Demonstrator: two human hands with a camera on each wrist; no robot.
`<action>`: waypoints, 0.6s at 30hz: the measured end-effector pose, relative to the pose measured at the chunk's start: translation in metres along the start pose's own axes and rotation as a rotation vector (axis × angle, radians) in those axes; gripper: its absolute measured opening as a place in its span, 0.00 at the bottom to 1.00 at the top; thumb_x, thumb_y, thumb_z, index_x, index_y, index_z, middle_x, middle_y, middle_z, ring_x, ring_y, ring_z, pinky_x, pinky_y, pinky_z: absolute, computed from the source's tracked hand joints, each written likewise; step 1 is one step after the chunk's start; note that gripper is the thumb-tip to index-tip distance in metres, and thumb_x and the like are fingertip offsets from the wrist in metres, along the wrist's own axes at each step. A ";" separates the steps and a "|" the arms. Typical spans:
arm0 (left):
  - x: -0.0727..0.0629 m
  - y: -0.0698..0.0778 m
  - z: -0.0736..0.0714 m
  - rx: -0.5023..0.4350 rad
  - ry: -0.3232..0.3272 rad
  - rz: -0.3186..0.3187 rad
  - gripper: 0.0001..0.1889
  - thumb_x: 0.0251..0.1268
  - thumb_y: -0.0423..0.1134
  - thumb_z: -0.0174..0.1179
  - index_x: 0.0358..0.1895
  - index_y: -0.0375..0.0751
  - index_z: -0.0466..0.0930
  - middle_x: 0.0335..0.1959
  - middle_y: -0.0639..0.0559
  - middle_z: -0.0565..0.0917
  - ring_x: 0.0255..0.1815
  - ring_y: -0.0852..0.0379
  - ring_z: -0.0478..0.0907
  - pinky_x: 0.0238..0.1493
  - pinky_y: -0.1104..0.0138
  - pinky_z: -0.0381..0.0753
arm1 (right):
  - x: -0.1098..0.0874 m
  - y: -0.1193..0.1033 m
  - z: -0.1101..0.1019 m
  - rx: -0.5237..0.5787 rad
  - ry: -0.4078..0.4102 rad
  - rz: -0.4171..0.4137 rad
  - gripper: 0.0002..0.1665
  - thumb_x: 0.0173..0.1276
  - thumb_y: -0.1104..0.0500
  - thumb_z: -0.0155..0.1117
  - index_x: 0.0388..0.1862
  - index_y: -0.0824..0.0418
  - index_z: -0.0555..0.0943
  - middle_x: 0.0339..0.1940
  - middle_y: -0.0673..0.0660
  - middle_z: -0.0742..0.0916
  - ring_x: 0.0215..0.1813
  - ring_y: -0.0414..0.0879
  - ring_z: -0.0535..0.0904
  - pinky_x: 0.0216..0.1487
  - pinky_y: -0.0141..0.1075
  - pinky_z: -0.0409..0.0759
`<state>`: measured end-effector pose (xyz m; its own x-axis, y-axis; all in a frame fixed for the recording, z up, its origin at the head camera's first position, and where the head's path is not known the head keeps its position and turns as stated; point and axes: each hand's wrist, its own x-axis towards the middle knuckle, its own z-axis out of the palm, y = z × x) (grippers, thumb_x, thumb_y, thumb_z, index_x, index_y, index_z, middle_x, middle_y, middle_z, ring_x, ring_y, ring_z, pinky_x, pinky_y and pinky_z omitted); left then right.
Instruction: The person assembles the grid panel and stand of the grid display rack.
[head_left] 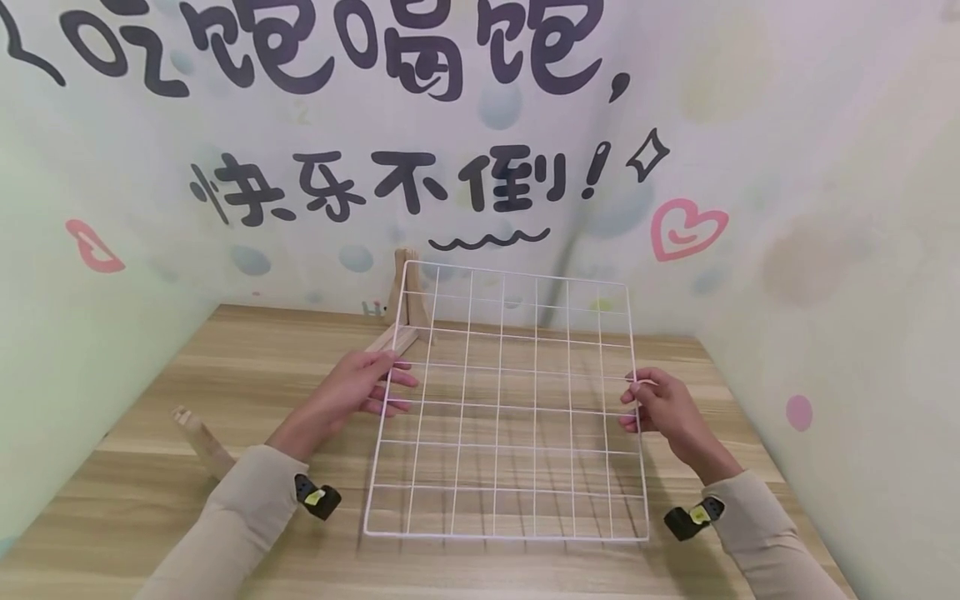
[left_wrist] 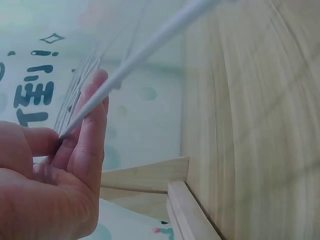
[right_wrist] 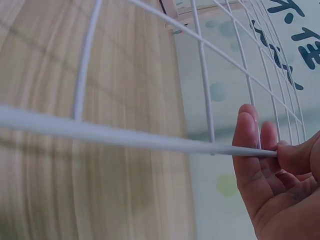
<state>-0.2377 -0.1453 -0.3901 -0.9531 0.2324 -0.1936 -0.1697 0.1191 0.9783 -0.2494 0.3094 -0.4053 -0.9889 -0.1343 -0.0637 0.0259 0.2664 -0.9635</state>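
The desk (head_left: 300,542) spans the lower part of the head view. Over it, between the two hands, is the white wire grid (head_left: 498,407), its face slanted: the top edge points up and away from the person, the bottom edge down and nearer. It looks about as long as it is wide, so no long axis stands out. Whether the bottom edge touches the desk is hard to tell.

The wooden stand (head_left: 414,304) lies beyond the left hand, behind the grid's upper left corner, with its post upright; I cannot tell whether grid and stand touch. The left hand (head_left: 367,383) is the nearer to it and pinches the grid's left edge about midway. The right hand (head_left: 663,404) pinches the right edge at a similar height, well apart from the stand. A wooden piece (head_left: 201,442) shows beside the left sleeve (head_left: 247,504), which partly hides it.
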 end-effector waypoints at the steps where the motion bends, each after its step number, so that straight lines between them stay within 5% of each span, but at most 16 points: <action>1: -0.001 0.001 0.000 -0.005 0.001 0.005 0.24 0.83 0.45 0.40 0.63 0.27 0.70 0.49 0.40 0.86 0.42 0.43 0.88 0.39 0.57 0.87 | 0.000 -0.001 0.000 -0.002 0.010 -0.009 0.10 0.80 0.66 0.45 0.54 0.70 0.66 0.30 0.52 0.81 0.26 0.46 0.86 0.33 0.42 0.87; 10: -0.002 0.009 0.002 -0.010 -0.002 0.101 0.24 0.83 0.48 0.38 0.66 0.32 0.67 0.43 0.45 0.86 0.43 0.44 0.87 0.40 0.60 0.87 | -0.003 -0.014 0.004 -0.001 0.079 -0.127 0.11 0.80 0.66 0.44 0.56 0.70 0.65 0.30 0.46 0.82 0.28 0.44 0.87 0.33 0.41 0.87; 18: -0.003 0.020 0.003 0.008 0.009 0.171 0.24 0.82 0.51 0.38 0.68 0.39 0.68 0.46 0.40 0.85 0.47 0.42 0.86 0.47 0.55 0.86 | -0.003 -0.026 0.004 0.008 0.133 -0.238 0.08 0.80 0.63 0.46 0.52 0.64 0.69 0.33 0.44 0.85 0.32 0.43 0.89 0.35 0.39 0.87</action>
<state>-0.2373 -0.1406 -0.3697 -0.9702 0.2411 -0.0233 -0.0024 0.0864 0.9963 -0.2466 0.2994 -0.3809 -0.9778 -0.0659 0.1987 -0.2088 0.2348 -0.9494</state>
